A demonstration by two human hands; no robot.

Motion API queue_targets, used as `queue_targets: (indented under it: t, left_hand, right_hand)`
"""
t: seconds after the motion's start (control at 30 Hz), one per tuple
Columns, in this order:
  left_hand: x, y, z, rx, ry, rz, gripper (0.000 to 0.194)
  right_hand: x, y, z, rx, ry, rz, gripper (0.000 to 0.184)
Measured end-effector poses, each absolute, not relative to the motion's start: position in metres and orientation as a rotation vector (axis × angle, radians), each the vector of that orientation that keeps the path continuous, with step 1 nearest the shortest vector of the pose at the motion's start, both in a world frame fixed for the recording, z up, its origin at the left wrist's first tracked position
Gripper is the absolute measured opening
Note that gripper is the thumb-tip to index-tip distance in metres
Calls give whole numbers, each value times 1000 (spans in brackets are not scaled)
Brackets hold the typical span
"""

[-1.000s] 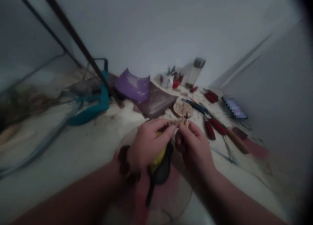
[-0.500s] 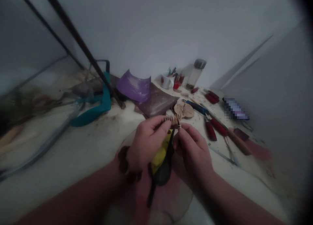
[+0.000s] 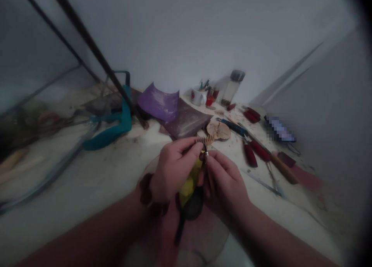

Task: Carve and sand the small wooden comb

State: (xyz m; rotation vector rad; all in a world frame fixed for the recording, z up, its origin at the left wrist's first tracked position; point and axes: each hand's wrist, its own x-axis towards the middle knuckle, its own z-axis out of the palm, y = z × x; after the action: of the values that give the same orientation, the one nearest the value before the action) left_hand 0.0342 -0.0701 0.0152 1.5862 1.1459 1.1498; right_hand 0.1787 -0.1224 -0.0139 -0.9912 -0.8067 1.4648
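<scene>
My left hand (image 3: 177,164) is closed on a small toothed wooden comb-like piece (image 3: 209,138), pinched between thumb and fingers with its teeth showing on the right. My right hand (image 3: 225,174) pinches a slim tool (image 3: 207,153) with a dark tip and a shiny metal collar. That tip touches or sits right beside the wooden piece, close to my left thumb; I cannot tell which. Under both hands lies a yellow cloth or pad (image 3: 188,186) with a dark rounded object (image 3: 194,205) on a round surface. Most of the tool's handle is covered by my fingers.
Beyond my hands lies a carved wooden disc (image 3: 219,131). To the right are a blue-handled tool (image 3: 234,126), red-handled tools (image 3: 250,154) and a phone (image 3: 280,129). Sandpaper sheets (image 3: 159,102), a mug (image 3: 198,95) and a bottle (image 3: 233,86) stand behind. A teal-handled saw (image 3: 107,137) is left.
My right hand has shifted slightly left and down, bringing the slim tool nearer my left thumb. My left hand stays in place with the wooden piece.
</scene>
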Motion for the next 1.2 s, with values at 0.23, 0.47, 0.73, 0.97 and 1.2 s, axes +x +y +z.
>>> queue_targets:
  t: [0.23,0.47,0.73,0.97,1.2]
  left_hand:
    - [36,-70,11,1561,1192,1170,24]
    - [38,-71,7,1490,1163,1212,21]
    - [39,-73,8,1456,1129,1224,19]
    - [40,-74,4,1381,1094,1250,16]
    - [41,-75,5,1449,1101,1308,7]
  right_hand:
    - [180,-123,-11,-978,-784,1508,37]
    - [183,-125,-8,-932,-802,1603,41]
    - [185,-126,-11,-908,-813,1608,40]
    - [183,-128,-10,-898,-799,1605,37]
    - [183,-128,-13,-866,-803,1622,36]
